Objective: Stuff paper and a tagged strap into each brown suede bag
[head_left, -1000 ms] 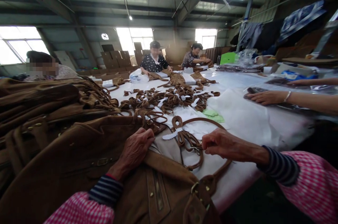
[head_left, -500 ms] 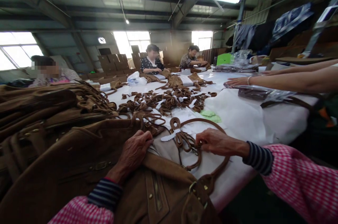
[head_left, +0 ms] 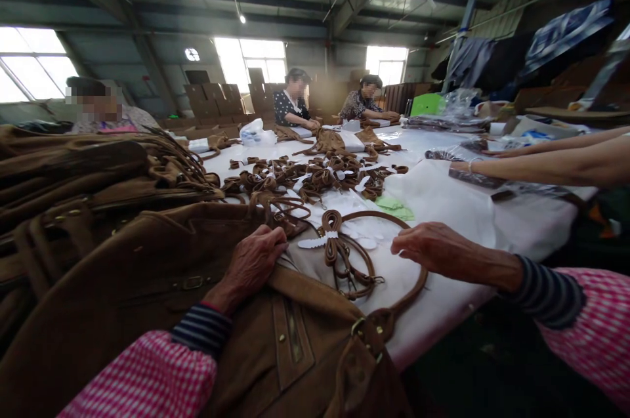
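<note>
A large brown bag (head_left: 236, 339) lies in front of me, its handle looping out to the right over the white table. My left hand (head_left: 253, 260) is closed on the edge of the bag's opening. Just right of it, a coiled brown strap (head_left: 333, 224) with a white paper band and metal clips rests across the opening and the table. My right hand (head_left: 433, 249) is over the right side of the handle loop, fingers bunched together; whether something small is between the fingertips cannot be made out.
More brown bags (head_left: 73, 175) are piled at the left. Many banded straps (head_left: 319, 172) lie mid-table, beside green paper (head_left: 395, 208). At the right, another person's arms (head_left: 551, 162) reach over plastic-wrapped items. Three people work along the far side.
My right hand has let go of the coiled strap and moved right. The strap's clip end now lies on the table. My left hand stays on the bag; the view has shifted slightly.
</note>
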### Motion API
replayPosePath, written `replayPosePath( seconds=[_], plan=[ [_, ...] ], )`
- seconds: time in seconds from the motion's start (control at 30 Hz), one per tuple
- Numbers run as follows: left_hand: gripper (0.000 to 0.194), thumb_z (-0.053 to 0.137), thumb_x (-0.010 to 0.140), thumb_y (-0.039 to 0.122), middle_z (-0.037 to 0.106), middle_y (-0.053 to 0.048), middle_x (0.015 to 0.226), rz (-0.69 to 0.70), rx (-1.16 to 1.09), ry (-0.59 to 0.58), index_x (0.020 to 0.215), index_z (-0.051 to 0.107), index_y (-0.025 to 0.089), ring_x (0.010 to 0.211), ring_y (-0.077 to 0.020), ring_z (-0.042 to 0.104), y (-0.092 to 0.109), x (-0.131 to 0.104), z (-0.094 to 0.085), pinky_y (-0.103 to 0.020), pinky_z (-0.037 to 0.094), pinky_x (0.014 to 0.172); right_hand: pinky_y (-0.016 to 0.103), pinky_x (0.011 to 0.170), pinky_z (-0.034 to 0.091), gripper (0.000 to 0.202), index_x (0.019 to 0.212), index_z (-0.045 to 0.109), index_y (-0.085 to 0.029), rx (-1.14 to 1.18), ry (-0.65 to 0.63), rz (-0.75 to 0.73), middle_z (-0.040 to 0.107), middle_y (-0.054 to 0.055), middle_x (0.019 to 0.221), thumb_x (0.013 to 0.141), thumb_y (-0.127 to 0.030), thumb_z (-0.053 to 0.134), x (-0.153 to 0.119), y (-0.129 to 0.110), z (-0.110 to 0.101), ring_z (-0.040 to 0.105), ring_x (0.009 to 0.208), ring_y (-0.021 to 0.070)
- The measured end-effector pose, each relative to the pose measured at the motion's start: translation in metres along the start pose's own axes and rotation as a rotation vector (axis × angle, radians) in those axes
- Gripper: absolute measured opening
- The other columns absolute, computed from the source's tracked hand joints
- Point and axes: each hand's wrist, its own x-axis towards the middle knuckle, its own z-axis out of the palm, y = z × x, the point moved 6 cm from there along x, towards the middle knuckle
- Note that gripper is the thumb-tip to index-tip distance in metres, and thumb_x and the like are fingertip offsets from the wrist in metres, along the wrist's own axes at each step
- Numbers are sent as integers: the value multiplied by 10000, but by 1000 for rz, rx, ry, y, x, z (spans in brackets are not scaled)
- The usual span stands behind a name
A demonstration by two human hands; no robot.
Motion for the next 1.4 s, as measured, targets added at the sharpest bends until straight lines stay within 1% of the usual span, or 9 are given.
replayPosePath(
  seconds=[0.1,0.17,0.3,0.43,0.53,0.7,0.9,1.1,1.4],
  plan=[
    [230,452,989,376,543,-19,899,-3,-10,-4,891,599,229,806,-188,573,1,0,-1,-305,375,747,276,611,320,278,827,668,-167,-176,-60,-65,717,53,821,957,-64,445,5,-6,6,636,685,158],
    [231,450,985,379,545,-20,901,-7,-13,-8,890,599,230,804,-189,572,1,0,-2,-307,375,743,285,586,287,265,841,652,-163,-224,-73,-102,710,47,828,945,-33,445,11,-11,11,625,671,151],
    [245,440,984,383,545,-21,897,-14,-11,-11,883,600,227,799,-192,573,1,-1,-2,-312,376,739,301,581,267,235,895,636,-154,-294,-71,-166,705,50,870,904,12,469,22,-15,22,623,703,156],
    [271,429,991,401,547,-20,894,-3,-19,-7,877,605,228,798,-190,574,1,-1,-1,-313,377,742,316,581,263,254,906,622,-138,-358,-96,-228,689,60,890,902,47,447,26,-18,27,607,722,159],
    [269,433,984,402,548,-19,890,-1,-16,-1,877,610,230,797,-192,575,2,-1,-3,-312,375,739,317,578,262,231,896,613,-142,-361,-83,-276,670,47,879,908,37,468,27,-22,25,585,718,154],
    [270,438,975,410,553,-19,887,-3,-14,-4,874,614,233,795,-191,577,2,0,-4,-309,381,732,329,545,205,238,861,597,-174,-374,5,-371,627,29,820,930,12,465,28,-23,26,519,677,152],
    [260,442,978,398,565,-21,896,5,-4,0,885,620,233,800,-190,588,1,0,-2,-310,396,736,316,557,212,244,857,585,-173,-376,85,-364,614,26,822,925,23,458,32,-11,27,509,687,143],
    [291,426,984,421,568,-25,898,-1,-3,-8,880,623,234,803,-192,587,0,1,-2,-311,399,741,322,552,203,239,869,589,-178,-366,63,-381,620,15,813,920,19,464,35,-14,33,505,680,147],
    [271,442,980,411,569,-24,905,9,-11,-12,885,624,233,809,-194,587,1,0,-3,-312,392,740,306,571,239,245,880,581,-175,-290,53,-415,621,7,829,937,21,447,35,-25,34,511,685,131]
  ],
)
